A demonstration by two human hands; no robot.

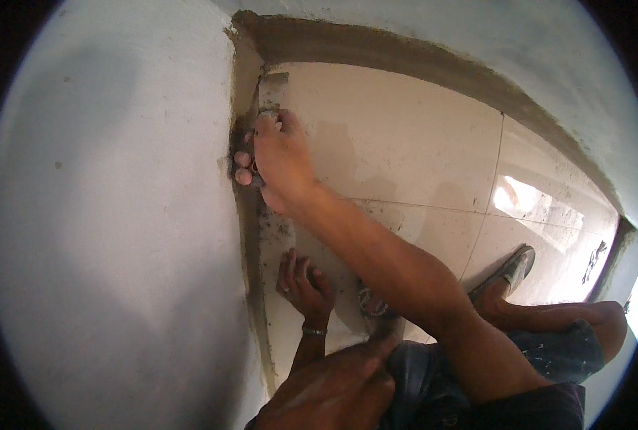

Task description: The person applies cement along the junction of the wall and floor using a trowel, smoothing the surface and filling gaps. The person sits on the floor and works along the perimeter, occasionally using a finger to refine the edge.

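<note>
My right hand (281, 158) is closed round the handle of a trowel, low in the corner where the wall meets the floor. The flat grey blade of the trowel (274, 87) shows past my fingers, beside the band of mortar (246, 236) along the wall's foot. Most of the handle is hidden in my grip. Nearer to me, my left hand (306, 287) is over the floor tiles close to the same band, its fingers apart and holding nothing. A band or bracelet (314, 331) circles that wrist.
A pale painted wall (118, 215) rises on the left. Another wall (433, 32) curves round the far side above a grey-brown mortar band (376, 46). Beige floor tiles (405, 129) carry specks of dirt. My sandalled foot (509, 272) stands at the right.
</note>
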